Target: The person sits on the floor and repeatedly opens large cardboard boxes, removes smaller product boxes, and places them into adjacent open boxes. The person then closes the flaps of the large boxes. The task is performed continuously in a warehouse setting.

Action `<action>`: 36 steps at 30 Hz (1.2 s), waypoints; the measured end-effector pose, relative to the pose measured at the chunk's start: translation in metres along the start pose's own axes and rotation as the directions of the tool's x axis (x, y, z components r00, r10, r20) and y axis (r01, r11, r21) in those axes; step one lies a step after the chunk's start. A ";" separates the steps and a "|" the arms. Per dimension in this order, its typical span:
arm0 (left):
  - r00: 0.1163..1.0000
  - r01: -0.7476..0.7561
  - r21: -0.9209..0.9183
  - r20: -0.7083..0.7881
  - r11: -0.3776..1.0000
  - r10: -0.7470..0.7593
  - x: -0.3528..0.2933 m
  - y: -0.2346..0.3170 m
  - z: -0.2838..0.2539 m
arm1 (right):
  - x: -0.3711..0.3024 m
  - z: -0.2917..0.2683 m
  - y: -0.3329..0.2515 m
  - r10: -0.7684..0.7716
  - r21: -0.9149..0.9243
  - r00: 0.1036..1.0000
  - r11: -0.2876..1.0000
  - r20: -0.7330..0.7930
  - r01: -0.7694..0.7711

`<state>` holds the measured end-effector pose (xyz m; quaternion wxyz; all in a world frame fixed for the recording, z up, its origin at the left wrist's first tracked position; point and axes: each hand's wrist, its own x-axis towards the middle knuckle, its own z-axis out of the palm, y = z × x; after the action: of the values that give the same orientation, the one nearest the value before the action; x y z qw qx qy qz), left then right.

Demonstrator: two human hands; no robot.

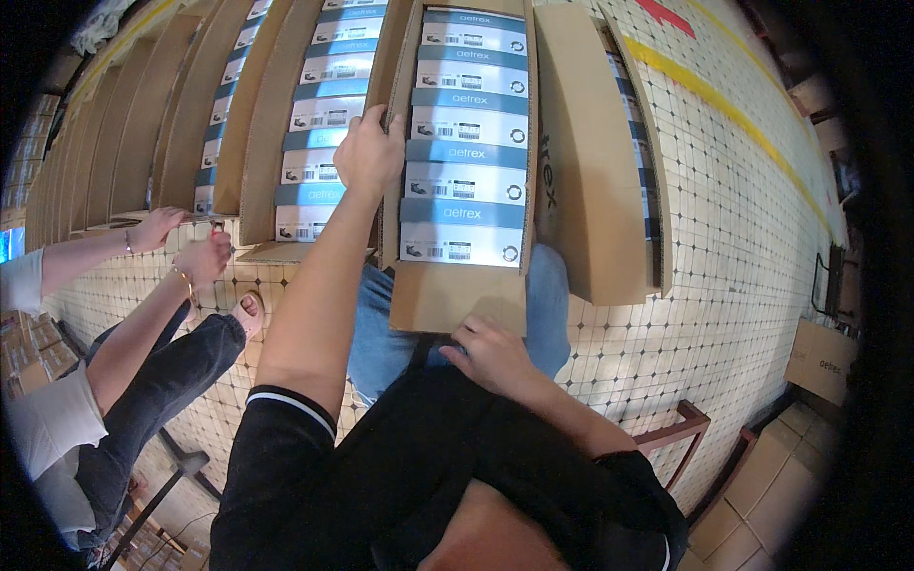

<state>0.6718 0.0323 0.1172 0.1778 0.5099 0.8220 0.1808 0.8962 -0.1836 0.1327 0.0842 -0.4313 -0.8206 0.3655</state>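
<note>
Standing before me is a long open brown carton (457, 295) with a row of white and blue shoeboxes (462, 181) inside. My left hand (371, 150) reaches forward, its fingers closed over the upright cardboard side wall on the carton's left. Low at the near end, my right hand (490, 354) has its bent fingers on the edge of the carton's near flap, thumb below it. A second carton with similar shoeboxes (322, 169) stands close on the left. To the right is another carton (595, 162), leaning outward, with dark-looking box ends along its far side.
At left, a co-worker's two hands (205, 257) are at the near end of a neighbouring carton. Further open cartons (124, 143) line up beyond. A dark red metal frame (681, 428) stands at lower right, near stacked cartons (762, 476). Yellow tape (724, 105) marks the tiled floor.
</note>
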 end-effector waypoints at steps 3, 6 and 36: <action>1.000 0.020 0.023 0.023 1.000 -0.020 0.002 0.002 -0.001 | 0.002 -0.002 0.001 0.009 -0.001 0.999 1.000 0.046 -0.009; 0.997 0.038 0.022 0.074 0.999 -0.039 0.005 0.002 -0.002 | 0.005 -0.002 0.005 -0.003 -0.007 0.996 1.000 0.089 0.004; 1.000 0.000 0.118 -0.024 0.993 0.003 0.002 0.018 0.007 | 0.159 -0.154 0.076 0.180 0.372 0.911 0.928 -0.371 -0.032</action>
<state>0.6887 0.0428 0.1192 0.1371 0.5179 0.8330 0.1383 0.9174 0.0469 0.1639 0.3062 -0.5184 -0.6806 0.4175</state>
